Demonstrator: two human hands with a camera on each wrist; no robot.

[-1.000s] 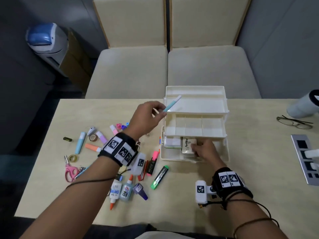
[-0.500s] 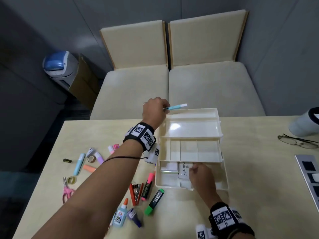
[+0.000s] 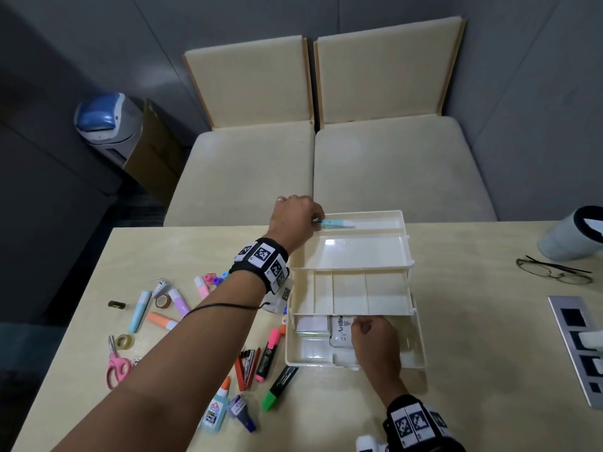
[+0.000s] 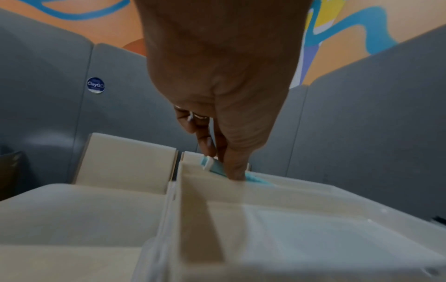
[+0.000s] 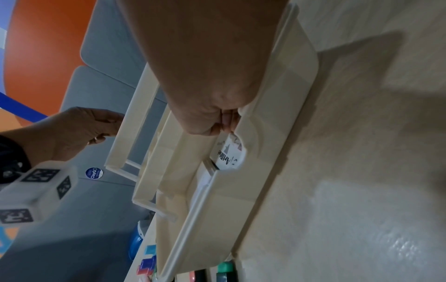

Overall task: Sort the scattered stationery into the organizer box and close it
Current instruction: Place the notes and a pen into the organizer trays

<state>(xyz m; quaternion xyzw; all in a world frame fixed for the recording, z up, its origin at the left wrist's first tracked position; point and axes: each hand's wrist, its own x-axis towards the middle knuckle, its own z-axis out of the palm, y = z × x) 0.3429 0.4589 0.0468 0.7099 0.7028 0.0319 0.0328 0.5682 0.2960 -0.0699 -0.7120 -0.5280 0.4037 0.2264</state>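
Note:
The cream organizer box (image 3: 408, 265) stands open in stepped tiers at the middle of the table. My left hand (image 3: 295, 220) reaches to its far top tray and pinches a light-blue pen (image 3: 339, 224) lying low along that tray. In the left wrist view the fingertips (image 4: 231, 167) press the pen (image 4: 255, 179) at the tray wall. My right hand (image 3: 375, 337) is inside the bottom compartment, fingers curled on a white Artline box (image 3: 339, 334). The right wrist view shows the same grip on the Artline box (image 5: 228, 156). Loose stationery lies left of the organizer: pink scissors (image 3: 117, 367), highlighters, a green marker (image 3: 280, 388) and a glue bottle (image 3: 215, 409).
Eyeglasses (image 3: 554, 274), a pale cylinder (image 3: 571, 238) and a grey tray with black squares (image 3: 580, 347) lie at the table's right side. Two beige chairs (image 3: 359, 158) stand beyond the far edge. A blue-lidded bin (image 3: 104, 122) is on the floor at left.
My left hand carried the pen from above the middle tier to the far top tray and lowered it in. The right hand stayed in the bottom compartment.

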